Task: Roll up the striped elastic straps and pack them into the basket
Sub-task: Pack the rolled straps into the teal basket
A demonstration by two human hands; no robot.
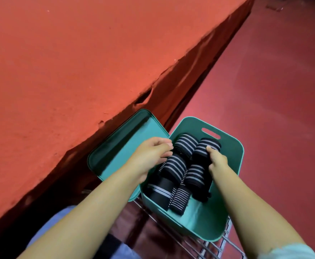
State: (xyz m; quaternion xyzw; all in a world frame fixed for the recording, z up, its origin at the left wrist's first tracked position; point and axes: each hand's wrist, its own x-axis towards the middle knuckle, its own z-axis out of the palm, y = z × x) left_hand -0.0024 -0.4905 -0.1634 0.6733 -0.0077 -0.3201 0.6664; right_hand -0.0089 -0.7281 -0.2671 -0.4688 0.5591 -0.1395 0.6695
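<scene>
Only the head view here, looking down both arms. The teal basket [233, 157] sits on a wire rack [216, 245], and its lid [119, 144] leans just left of it against the edge of the red worktop [59, 62].

The right hand [216, 159] has its grip clamped on a rolled strap [206, 148] at the far right of the basket, fingers curled round the roll's near side. Just below that grip lies another roll [195, 174], and to the left of it a row of three or so more, with a thinner strap tucked between the rows. All the straps I can see are already inside.

The left hand [151, 154] hovers at the basket's left rim, fingers curled in. It's a bit blurry, so I can't tell if it's pinching the roll [175, 165] next to it or just touching it.

If you ask me, they're bedding the last roll in. Best way: push it down snug against the far wall, keep the loose end tucked under so it doesn't spring open, and steady the neighbours with the left.
</scene>
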